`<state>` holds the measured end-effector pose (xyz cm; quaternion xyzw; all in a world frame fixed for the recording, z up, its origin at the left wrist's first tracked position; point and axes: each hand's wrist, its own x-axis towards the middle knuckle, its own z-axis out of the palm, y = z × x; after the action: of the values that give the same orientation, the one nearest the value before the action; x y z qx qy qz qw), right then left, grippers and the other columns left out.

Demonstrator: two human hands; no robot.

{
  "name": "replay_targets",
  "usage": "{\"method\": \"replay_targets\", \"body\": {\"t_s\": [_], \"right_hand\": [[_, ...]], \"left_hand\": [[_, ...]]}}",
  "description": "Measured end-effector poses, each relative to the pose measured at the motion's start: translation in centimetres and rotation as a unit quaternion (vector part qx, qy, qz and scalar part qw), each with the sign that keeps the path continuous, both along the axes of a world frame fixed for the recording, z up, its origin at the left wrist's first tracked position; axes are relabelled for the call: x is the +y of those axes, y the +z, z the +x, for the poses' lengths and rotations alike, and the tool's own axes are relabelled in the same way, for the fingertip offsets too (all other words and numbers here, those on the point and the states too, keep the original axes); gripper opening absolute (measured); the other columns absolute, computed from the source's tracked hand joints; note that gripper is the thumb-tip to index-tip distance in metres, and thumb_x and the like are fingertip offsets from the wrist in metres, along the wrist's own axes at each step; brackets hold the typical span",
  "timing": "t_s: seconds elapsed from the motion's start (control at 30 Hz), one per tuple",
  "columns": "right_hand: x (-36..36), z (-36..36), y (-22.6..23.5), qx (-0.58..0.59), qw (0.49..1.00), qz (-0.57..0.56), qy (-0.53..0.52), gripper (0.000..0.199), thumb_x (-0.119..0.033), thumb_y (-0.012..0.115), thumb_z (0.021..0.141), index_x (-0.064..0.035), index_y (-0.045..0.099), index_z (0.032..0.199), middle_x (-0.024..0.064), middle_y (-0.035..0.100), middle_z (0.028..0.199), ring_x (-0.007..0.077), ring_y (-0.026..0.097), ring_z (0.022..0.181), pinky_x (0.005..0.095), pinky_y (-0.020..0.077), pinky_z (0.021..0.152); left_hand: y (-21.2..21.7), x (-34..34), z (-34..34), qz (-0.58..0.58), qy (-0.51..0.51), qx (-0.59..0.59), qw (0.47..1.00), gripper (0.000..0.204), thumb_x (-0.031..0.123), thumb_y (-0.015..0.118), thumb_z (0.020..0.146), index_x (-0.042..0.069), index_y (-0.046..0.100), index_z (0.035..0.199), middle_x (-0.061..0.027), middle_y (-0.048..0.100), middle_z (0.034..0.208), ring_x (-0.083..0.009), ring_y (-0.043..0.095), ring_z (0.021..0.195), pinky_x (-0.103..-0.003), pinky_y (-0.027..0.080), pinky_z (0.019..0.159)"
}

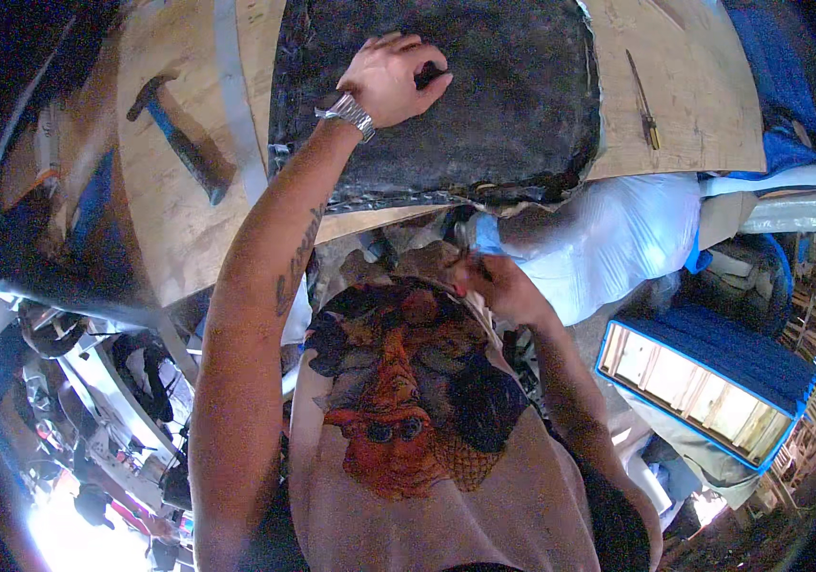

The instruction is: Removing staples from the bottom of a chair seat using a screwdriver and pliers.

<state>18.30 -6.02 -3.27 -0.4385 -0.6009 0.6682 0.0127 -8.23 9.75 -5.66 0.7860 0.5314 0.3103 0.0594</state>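
Observation:
A dark grey padded cushion (513, 95) lies on a plywood workbench (694, 95). My left hand (391, 76), with a metal watch on the wrist, rests on the cushion's upper left part and pinches a small dark object against it. My right hand (499, 286) is drawn back near my chest, below the cushion's front edge, with its fingers pinched on something small that I cannot make out. The cushion's ragged lower edge (446, 195) overhangs the bench front.
A hammer with a blue handle (179, 138) lies on the plywood at left, beside a pale strip (236, 105). A thin long tool (643, 100) lies at right. A white plastic-wrapped bundle (618, 238) and a blue-edged frame (703, 381) sit below the bench at right.

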Motion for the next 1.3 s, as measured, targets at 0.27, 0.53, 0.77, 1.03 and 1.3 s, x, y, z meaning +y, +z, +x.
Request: {"method": "replay_targets", "body": {"t_s": [0.27,0.53,0.77,1.03,1.3], "right_hand": [[1.0,-0.8,-2.4,0.007,0.981,-0.153,-0.116,0.031,-0.032,0.054,0.092,-0.0037,0.055,0.104,0.0053,0.063,0.097,0.0142,0.059,0.089,0.0298,0.0465,0.079],[1.5,-1.6,-2.0,0.109,0.945,-0.228,-0.207,0.039,-0.037,0.048,0.094,-0.0017,0.059,0.081,0.0115,0.062,0.081,0.0202,0.061,0.069,0.0302,0.0491,0.062],[2.2,-2.0,-0.8,0.09,0.942,-0.255,-0.198,0.041,-0.04,0.05,0.092,-0.0026,0.058,0.076,0.0132,0.062,0.077,0.0211,0.061,0.066,0.031,0.0471,0.056],[0.8,-3.3,-7.6,-0.116,0.896,0.406,-0.136,0.019,-0.018,0.064,0.082,-0.0006,0.058,0.086,0.0162,0.06,0.075,0.0284,0.062,0.067,0.0366,0.049,0.058],[0.4,-2.3,-3.1,-0.038,0.995,0.081,-0.052,0.02,-0.02,0.06,0.089,-0.0009,0.058,0.086,0.0074,0.06,0.078,0.019,0.058,0.068,0.0314,0.046,0.064]], "left_hand": [[0.0,-0.2,0.1,-0.015,0.012,0.012,1.0,0.02,0.035,0.063,0.078,0.018,0.064,0.089,-0.0037,0.061,0.075,-0.0241,0.062,0.083,-0.039,0.045,0.088],[-0.3,-0.1,0.0,-0.013,0.02,0.016,1.0,0.022,0.038,0.062,0.079,0.019,0.064,0.09,-0.0038,0.064,0.082,-0.0249,0.062,0.089,-0.04,0.044,0.092],[0.0,-0.3,-0.1,-0.037,0.019,0.005,0.999,0.021,0.035,0.065,0.077,0.017,0.064,0.087,-0.0054,0.064,0.084,-0.0264,0.061,0.088,-0.039,0.046,0.087],[0.2,-0.4,0.3,0.0,0.025,0.018,1.0,0.02,0.035,0.066,0.076,0.018,0.064,0.086,-0.0058,0.063,0.084,-0.0259,0.06,0.087,-0.04,0.046,0.087],[-0.3,-0.2,-0.2,-0.008,0.003,0.003,1.0,0.021,0.037,0.065,0.078,0.017,0.064,0.087,-0.0047,0.059,0.075,-0.025,0.06,0.081,-0.041,0.046,0.084]]}}
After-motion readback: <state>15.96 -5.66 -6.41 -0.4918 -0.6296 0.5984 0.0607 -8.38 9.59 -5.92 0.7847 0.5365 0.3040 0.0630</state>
